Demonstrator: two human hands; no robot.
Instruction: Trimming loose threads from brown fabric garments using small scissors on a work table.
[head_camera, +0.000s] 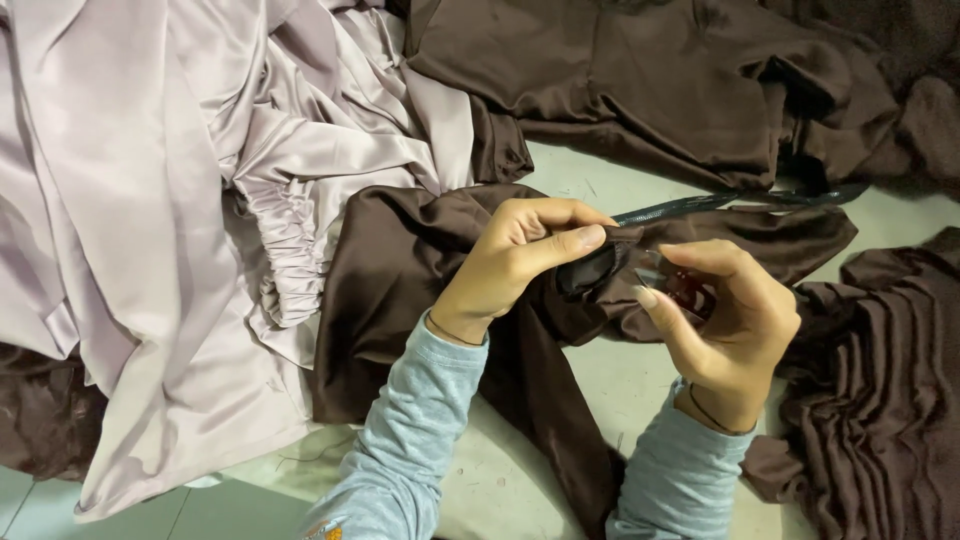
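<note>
My left hand pinches a fold of a dark brown satin garment between thumb and fingers, near a black lace-edged opening. Just to its right, my right hand grips a small dark tool with a reddish handle, its tip against the same fold. A black lace strip runs from the fold toward the upper right. Both forearms wear light blue-grey sleeves.
A pale lilac satin garment with a gathered elastic edge covers the left side. More dark brown fabric lies piled at the top and pleated at the right. A pale table surface shows between them.
</note>
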